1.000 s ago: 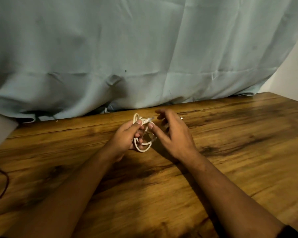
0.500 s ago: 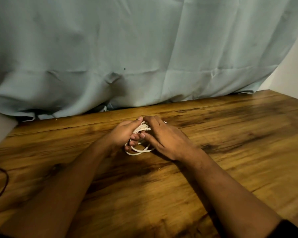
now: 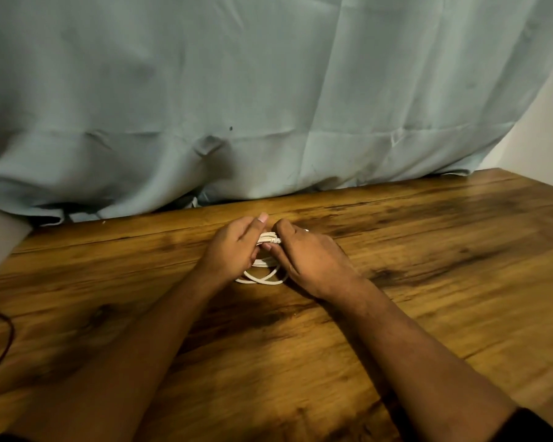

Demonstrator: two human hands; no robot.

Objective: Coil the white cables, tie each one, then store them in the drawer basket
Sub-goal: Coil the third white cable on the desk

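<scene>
Both hands are on the white cable (image 3: 262,275) coil on the table (image 3: 428,282), near the curtain (image 3: 269,106). Left hand (image 3: 233,250) fingers curl round the bundle; right hand (image 3: 310,260) seems to pinch it too, partly hidden.

the cable (image 3: 269,240) lies on the table (image 3: 428,266); left hand (image 3: 233,250) at its nine o'clock, right hand (image 3: 310,260) at three, curtain (image 3: 269,90) at twelve.

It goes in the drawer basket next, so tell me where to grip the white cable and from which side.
Probably pinch the white cable where the strands bunch between the left hand and right hand. Come from above: the loose loops lie flat on the table.
</scene>
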